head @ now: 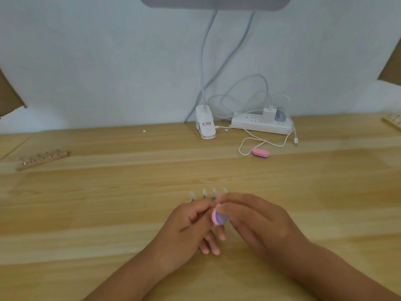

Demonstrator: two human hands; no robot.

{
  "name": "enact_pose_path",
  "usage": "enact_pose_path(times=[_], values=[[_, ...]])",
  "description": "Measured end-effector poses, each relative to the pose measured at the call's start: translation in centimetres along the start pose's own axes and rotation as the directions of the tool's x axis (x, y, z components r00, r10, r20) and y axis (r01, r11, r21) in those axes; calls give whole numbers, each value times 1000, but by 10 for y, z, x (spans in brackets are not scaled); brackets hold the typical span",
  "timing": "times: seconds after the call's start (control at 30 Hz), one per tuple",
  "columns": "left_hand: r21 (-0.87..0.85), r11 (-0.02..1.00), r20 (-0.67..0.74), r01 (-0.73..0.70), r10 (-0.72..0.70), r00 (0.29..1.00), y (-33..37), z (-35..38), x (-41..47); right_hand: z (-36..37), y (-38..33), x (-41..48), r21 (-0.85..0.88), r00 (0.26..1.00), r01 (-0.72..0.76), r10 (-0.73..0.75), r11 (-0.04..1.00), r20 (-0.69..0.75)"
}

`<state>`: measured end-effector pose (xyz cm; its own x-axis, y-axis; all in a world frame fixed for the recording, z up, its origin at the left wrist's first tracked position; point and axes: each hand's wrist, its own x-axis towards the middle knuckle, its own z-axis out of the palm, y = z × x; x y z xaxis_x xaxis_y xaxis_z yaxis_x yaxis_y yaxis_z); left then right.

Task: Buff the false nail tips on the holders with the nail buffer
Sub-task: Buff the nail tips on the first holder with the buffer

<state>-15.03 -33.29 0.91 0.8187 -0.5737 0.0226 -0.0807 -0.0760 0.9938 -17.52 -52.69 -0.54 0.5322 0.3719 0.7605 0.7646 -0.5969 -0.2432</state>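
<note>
Several clear false nail tips (204,192) stand on small clip holders in a row at the middle of the wooden table, just beyond my fingers. My right hand (256,222) grips a small pink and purple nail buffer (219,217), its end facing me. My left hand (186,227) pinches something at the near side of the holder row, thumb and forefinger together against the buffer; what it grips is hidden by the fingers.
A second pink and purple buffer (260,153) lies further back right by a white cable. A wooden strip with several clip holders (42,159) sits at far left. A clip lamp base (205,124) and power strip (260,123) stand by the wall.
</note>
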Motion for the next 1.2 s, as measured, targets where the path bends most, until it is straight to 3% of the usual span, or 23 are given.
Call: enact_pose_path(times=[0.13, 0.23, 0.37, 0.5, 0.57, 0.7, 0.77, 0.87, 0.93, 1.0, 1.1, 1.2], values=[[-9, 1000, 2, 0, 0, 1000, -2, -1, 1, -3, 2, 4, -125, 999, 28, -31, 992, -22], [3, 1000, 3, -3, 3, 1000, -3, -1, 2, -4, 4, 5, -109, 998, -2, -4, 994, -62], [-6, 1000, 7, 3, -3, 1000, 0, -1, 0, 2, -1, 0, -150, 994, 110, -110, 983, 10], [-4, 1000, -18, 15, -15, 1000, 1, 0, 0, -2, 9, 3, -186, 999, -35, 28, 982, -42], [23, 1000, -21, 17, -16, 1000, -2, 1, 0, 1, 4, -2, -168, 999, -13, 7, 986, -38], [52, 999, -10, -13, 14, 1000, -6, 1, 2, -3, -2, -2, -151, 993, 47, -29, 987, 118], [43, 999, -22, -15, 16, 1000, -6, 0, 3, -9, 0, 7, -245, 998, -14, 30, 969, 62], [40, 999, -34, -12, 13, 999, -4, -1, 2, -8, -1, 7, -183, 999, -39, 44, 982, 19], [37, 999, -30, -16, 17, 999, -4, -1, 2, -4, -6, 4, -69, 997, -47, 51, 997, 64], [4, 1000, -36, -14, 14, 999, -2, -2, 2, -3, -1, 3, -70, 994, -25, 32, 997, 103], [-107, 994, -59, -15, 9, 998, 0, -2, 3, -4, 7, 8, -191, 995, -91, 82, 977, -52], [-123, 992, -51, -19, 13, 999, 0, -1, 3, -1, -1, 7, -105, 995, -60, 51, 993, -85]])
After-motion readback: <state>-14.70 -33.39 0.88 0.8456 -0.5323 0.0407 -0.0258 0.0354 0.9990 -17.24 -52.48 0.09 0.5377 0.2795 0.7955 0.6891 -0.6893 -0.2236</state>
